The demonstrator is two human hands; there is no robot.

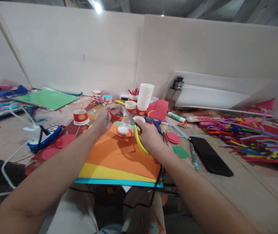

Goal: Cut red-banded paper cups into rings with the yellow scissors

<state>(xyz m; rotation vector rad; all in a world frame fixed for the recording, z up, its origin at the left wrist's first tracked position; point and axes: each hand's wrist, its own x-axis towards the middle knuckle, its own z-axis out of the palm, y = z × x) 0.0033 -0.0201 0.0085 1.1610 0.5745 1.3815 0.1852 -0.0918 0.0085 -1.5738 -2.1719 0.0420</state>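
Two hands are working close together over the middle of the counter (238, 182), just above a stack of coloured paper sheets (119, 159). The left hand (106, 121) is pinching a curled red paper strip (113, 115), fingers closed on its near end and holding it off the sheets. The right hand (150, 138) is wrapped through the yellow handles of the scissors (136, 133), whose blades are pointing up and left to meet the strip. Whether the blades are biting the paper I cannot tell. That strip is looking feather-light and floppy, easy to crease or tear, so it is likely wanting a gentle pinch right beside the blades to keep it taut. The scissors are looking stiff and firm in the grip. A white cap (123, 130) is sitting just below the strip, a stack of white cups (145, 96) is standing behind, a red cup (81, 117) is off to the left, and a black phone (210, 156) is lying well to the right.
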